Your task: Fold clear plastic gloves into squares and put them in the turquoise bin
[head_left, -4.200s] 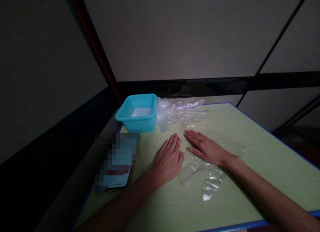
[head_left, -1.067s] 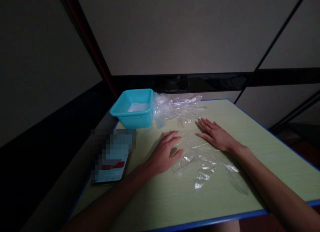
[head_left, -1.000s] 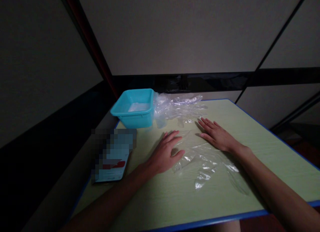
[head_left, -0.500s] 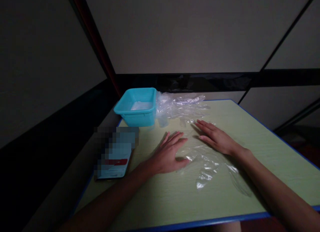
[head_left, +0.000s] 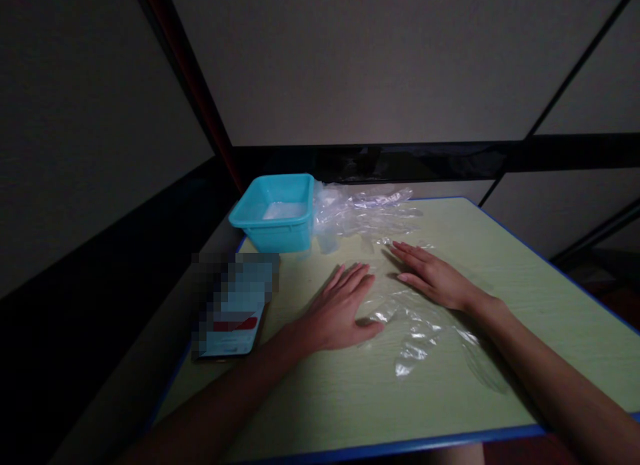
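Observation:
On the pale green table (head_left: 310, 411), a thin clear plastic glove (head_left: 417, 331) is spread out, its shape hard to make out. My left hand (head_left: 337, 311) lies palm down at the glove's left side, fingers spread and thumb over its edge. My right hand (head_left: 433, 275) rests flat on the glove's upper right part, fingers stretched out and the thumb a little apart. Neither hand grips anything. Behind them, a pile of clear plastic gloves (head_left: 355, 215) lies beside a turquoise basin (head_left: 277, 235).
A phone (head_left: 233, 338) with a lit, partly pixelated screen lies along the table's left edge. Something whitish sits inside the basin. A pale panelled wall (head_left: 370, 65) with a dark band stands behind the table.
The fingers of my left hand have shifted slightly, with the thumb a little further right. My right hand has hardly moved. The view has shifted slightly.

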Motion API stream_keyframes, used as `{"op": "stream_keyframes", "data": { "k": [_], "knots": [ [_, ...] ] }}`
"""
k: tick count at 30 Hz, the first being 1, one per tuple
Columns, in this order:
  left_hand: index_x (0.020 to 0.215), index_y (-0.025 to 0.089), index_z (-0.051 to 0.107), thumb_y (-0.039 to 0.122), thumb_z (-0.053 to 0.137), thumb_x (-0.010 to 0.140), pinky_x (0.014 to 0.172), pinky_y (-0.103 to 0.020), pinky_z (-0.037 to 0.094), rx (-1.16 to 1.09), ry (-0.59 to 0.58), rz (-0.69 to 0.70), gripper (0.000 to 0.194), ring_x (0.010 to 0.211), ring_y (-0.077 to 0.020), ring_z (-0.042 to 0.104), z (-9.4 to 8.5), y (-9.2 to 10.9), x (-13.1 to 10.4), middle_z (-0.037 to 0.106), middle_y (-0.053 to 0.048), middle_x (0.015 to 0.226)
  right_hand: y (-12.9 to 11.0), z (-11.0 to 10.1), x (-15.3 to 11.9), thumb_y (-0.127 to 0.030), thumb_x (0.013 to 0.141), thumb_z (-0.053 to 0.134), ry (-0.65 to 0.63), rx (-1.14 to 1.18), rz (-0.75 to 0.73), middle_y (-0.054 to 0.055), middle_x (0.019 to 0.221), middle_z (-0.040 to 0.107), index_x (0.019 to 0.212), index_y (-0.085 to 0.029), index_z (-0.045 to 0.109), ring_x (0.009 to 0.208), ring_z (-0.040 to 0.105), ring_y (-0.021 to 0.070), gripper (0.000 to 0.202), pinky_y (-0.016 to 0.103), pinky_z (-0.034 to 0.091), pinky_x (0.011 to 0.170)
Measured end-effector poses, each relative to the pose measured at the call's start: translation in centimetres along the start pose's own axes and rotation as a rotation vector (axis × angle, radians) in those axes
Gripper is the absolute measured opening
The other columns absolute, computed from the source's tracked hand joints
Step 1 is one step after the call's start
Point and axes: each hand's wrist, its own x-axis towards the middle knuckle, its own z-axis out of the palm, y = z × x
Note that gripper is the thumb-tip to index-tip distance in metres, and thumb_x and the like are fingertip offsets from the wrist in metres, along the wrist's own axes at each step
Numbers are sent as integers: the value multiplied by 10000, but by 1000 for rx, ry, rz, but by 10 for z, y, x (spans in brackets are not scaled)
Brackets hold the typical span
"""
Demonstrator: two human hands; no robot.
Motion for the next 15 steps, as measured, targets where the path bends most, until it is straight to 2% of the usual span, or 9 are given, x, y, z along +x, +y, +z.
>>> {"op": "stream_keyframes", "data": {
  "k": [7, 15],
  "knots": [
    [1297, 109, 340, 535, 511, 753, 1089, -425, 101, 17, -10, 5, 712, 1330, -251, 174, -1, 2, -1, 279, -165, 1417, -1, -1, 0, -469, 899, 318, 0, 1, -24, 82, 1430, 279, 1380, -207, 275, 1285, 289, 250, 550, 455, 291, 1030],
    [1306, 97, 333, 600, 523, 720, 1088, -409, 105, 37, -44, -5, 795, 1329, -253, 180, -2, 2, 0, 255, -172, 1425, -3, -2, 0, -461, 900, 327, -10, 11, -30, 105, 1426, 287, 1369, -169, 297, 1292, 275, 242, 554, 425, 274, 1043]
  ]
}}
